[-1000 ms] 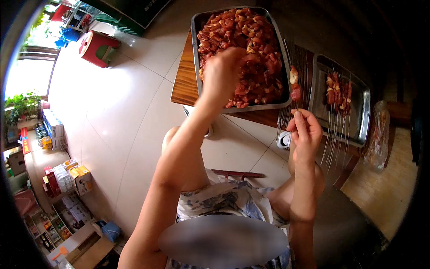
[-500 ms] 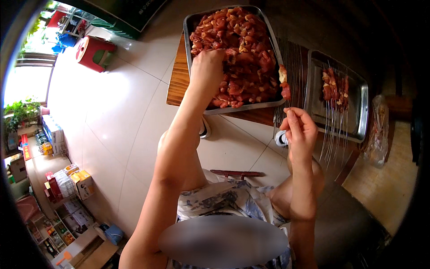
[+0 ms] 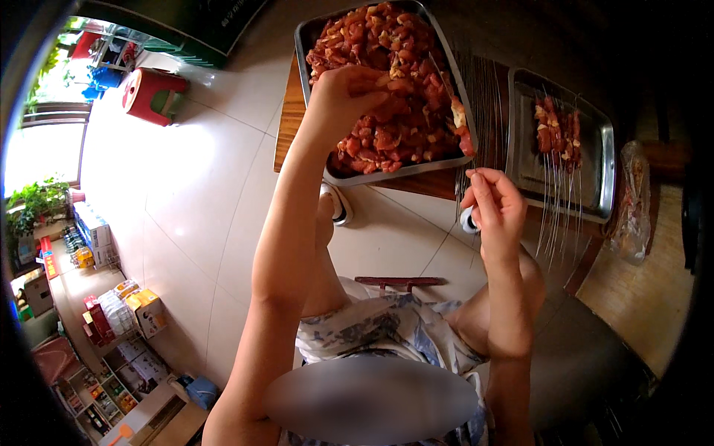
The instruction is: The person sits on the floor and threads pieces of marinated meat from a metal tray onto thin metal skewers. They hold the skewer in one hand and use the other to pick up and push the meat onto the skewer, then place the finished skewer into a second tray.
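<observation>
Here I look down on a pale tiled floor (image 3: 186, 193) and a low brown wooden board (image 3: 291, 126) that carries two metal trays. The larger rectangular steel tray (image 3: 312, 37) is heaped with red chunks of raw marinated meat (image 3: 394, 111); my left hand (image 3: 346, 93) rests in that heap with its fingers curled around a piece. Just right of it, the smaller steel tray (image 3: 606, 160) holds a few finished meat skewers (image 3: 554, 134), their sticks pointing toward me. My right hand (image 3: 494, 204) pinches a thin metal skewer (image 3: 455, 141), its long axis running up toward the meat, its upper part already threaded. The left hand is nearer the meat.
</observation>
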`<action>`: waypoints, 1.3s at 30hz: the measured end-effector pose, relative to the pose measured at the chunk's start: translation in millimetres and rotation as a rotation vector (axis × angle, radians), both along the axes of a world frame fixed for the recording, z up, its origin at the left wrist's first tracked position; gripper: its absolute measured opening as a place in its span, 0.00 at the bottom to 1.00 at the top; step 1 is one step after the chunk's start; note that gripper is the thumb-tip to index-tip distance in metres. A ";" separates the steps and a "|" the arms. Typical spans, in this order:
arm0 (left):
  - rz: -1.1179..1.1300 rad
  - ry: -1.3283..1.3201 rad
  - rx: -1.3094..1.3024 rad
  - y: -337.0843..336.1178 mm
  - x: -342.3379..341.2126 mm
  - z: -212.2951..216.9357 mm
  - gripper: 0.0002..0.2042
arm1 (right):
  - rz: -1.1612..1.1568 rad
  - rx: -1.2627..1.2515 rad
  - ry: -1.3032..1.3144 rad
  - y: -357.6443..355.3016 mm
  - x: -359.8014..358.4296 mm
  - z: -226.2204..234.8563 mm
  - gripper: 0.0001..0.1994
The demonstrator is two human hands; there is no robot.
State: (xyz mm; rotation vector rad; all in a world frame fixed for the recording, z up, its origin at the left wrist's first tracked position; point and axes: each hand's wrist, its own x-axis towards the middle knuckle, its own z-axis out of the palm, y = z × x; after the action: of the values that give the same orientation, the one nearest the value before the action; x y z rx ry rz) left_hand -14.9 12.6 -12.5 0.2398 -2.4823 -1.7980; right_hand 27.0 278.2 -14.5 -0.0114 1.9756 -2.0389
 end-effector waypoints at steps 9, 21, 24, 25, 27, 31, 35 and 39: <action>0.245 0.115 -0.503 -7.7 1.4 -4.0 0.11 | -0.005 0.012 0.019 0.2 0.8 -0.2 0.06; -0.019 0.055 -0.494 15.7 2.9 4.0 0.11 | 0.003 0.018 -0.017 0.2 1.7 3.8 0.06; 0.093 0.008 0.319 8.6 1.5 6.8 0.11 | 0.039 0.094 0.091 -1.0 4.0 1.7 0.05; 0.085 0.005 0.504 7.0 2.8 9.9 0.11 | 0.055 0.131 0.149 -1.7 5.4 0.9 0.05; 0.087 0.008 0.696 6.4 3.0 12.8 0.12 | 0.101 0.190 0.207 -3.9 8.0 3.2 0.05; 0.049 0.037 0.859 4.6 3.2 13.0 0.11 | 0.140 0.249 0.252 -7.2 10.2 2.5 0.05; 0.088 0.086 0.798 4.2 3.9 10.8 0.12 | 0.112 0.203 0.264 -8.1 11.0 0.5 0.05; 0.115 0.137 0.684 2.9 3.9 10.8 0.13 | 0.102 0.230 0.260 -7.8 10.2 -1.3 0.05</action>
State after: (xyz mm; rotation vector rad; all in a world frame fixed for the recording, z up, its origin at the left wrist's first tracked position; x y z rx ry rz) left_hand -11.0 15.5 -1.7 0.2689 -1.6469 -2.4400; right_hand 37.1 270.3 -15.8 -0.3364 2.3033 -1.8115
